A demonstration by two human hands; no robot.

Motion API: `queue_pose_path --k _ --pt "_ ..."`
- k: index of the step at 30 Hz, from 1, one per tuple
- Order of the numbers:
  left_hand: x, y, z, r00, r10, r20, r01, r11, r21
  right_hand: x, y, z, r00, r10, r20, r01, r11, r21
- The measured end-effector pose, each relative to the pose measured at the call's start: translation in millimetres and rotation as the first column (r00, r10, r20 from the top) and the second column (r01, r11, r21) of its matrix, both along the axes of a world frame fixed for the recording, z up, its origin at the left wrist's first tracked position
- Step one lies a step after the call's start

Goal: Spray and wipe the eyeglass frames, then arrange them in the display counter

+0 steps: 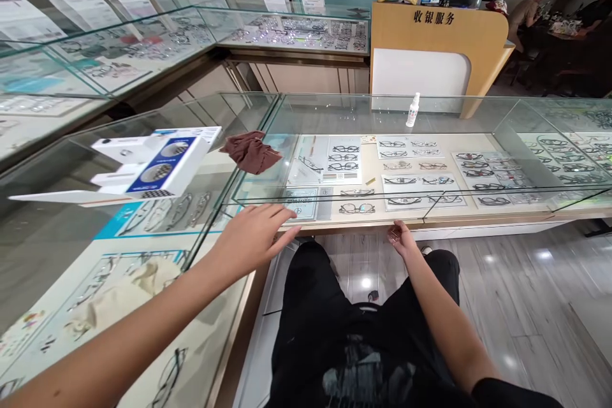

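Note:
My left hand (255, 234) is stretched flat over the front corner of the glass display counter (329, 115), palm down. Its fingers are apart and hold nothing. At the counter's front edge, my right hand (400, 237) is small in view, its fingers loosely curled with nothing visible in them. A crumpled brown cloth (251, 152) lies on the glass beyond my left hand. To its left rests an unfolded white and blue cardboard box (160, 166). Farther back, a white spray bottle (412, 110) stands upright on the glass.
Under the glass are rows of eyeglasses (344, 158) on white cards. A cream cloth (124, 293) shows at the lower left. More display cases (296, 32) and a wooden cashier desk (437, 32) stand behind. People (528, 13) sit at the far right.

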State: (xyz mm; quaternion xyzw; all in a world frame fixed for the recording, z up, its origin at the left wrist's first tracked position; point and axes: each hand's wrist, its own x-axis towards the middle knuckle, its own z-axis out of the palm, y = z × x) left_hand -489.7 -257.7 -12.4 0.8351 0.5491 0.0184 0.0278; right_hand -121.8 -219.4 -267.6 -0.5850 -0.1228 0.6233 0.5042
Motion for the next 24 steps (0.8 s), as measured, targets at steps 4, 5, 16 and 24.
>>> queue_pose_path --k 4,5,16,24 --pt "-25 -21 -7.7 0.998 0.056 0.025 -0.055 0.997 -0.047 2 0 1.9 0.998 -0.045 -0.047 0.04 0.995 -0.095" --pt "-29 -23 -8.6 0.997 0.072 0.025 -0.071 0.996 -0.046 2 0 2.7 0.997 -0.053 -0.052 0.047 0.993 -0.108" --pt "-17 -20 -1.2 0.996 0.061 0.065 -0.056 0.996 -0.073 -5 -26 7.5 0.993 -0.105 -0.053 0.098 0.989 -0.111" --pt "-3 -12 0.9 0.996 0.03 0.088 -0.017 0.99 -0.14 3 -100 30.1 0.993 0.099 0.057 -0.092 0.99 -0.111"
